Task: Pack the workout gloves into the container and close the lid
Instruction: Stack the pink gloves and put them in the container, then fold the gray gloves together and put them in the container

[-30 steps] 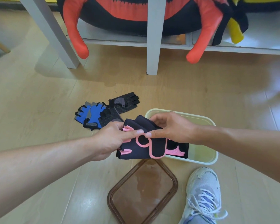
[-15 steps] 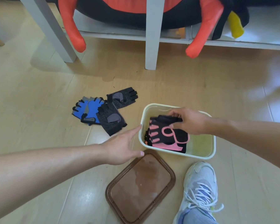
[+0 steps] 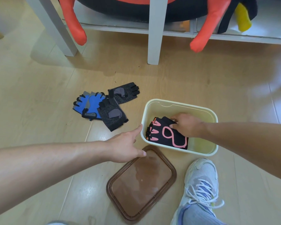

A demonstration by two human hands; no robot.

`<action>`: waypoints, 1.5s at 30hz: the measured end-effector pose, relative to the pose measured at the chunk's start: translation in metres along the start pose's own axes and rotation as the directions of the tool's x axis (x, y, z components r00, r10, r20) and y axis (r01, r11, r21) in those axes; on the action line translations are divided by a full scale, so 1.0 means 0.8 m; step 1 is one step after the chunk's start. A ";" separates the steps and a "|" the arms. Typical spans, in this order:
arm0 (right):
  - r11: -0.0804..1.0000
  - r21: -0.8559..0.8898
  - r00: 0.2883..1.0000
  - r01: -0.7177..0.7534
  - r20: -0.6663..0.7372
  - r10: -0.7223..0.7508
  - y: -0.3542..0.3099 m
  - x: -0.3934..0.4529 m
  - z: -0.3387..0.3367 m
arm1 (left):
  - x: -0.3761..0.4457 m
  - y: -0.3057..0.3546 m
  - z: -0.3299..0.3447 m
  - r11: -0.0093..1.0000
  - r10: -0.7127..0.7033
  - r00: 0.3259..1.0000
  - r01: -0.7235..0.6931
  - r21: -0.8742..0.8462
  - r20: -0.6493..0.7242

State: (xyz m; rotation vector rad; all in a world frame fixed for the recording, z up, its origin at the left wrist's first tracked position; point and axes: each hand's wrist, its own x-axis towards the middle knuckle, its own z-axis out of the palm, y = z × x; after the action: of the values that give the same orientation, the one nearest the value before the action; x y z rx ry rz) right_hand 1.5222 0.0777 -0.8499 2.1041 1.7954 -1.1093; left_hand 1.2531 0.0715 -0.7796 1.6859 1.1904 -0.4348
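A pale yellow container stands on the wooden floor. The black-and-pink gloves lie inside it at its left end. My right hand rests on top of them inside the container, fingers pinched on their upper edge. My left hand hovers open just outside the container's left wall, one fingertip at the rim. The brown see-through lid lies flat on the floor in front of the container. To the left lie blue gloves and two black-and-grey gloves, overlapping in a pile.
My white sneaker stands to the right of the lid, just in front of the container. White furniture legs and a low shelf with a red-and-black plush toy stand behind.
Both hands held the pink gloves above the floor; my left hand let go, and my right hand lowered them into the container. The left hand now hovers by the container's left wall.
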 end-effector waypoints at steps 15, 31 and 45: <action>0.930 -0.256 0.948 0.264 0.244 -0.202 -0.018 -0.006 0.028 | 0.002 -0.003 -0.003 0.999 -0.025 0.999 0.024 0.034 0.036; 0.887 -0.225 0.832 0.402 -0.315 -0.457 -0.134 -0.049 -0.058 | -0.019 -0.069 -0.052 0.932 0.007 0.995 0.028 0.362 -0.096; 0.813 -0.403 0.904 0.420 0.108 -0.414 -0.278 0.027 -0.024 | -0.012 -0.149 -0.127 0.869 -0.024 0.972 0.135 0.477 -0.233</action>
State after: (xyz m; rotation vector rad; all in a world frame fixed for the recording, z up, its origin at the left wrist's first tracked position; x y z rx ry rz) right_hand 1.3296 0.1646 -0.7759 1.4894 2.3108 -0.7125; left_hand 1.1222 0.1578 -0.7882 2.1709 1.3964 -0.6582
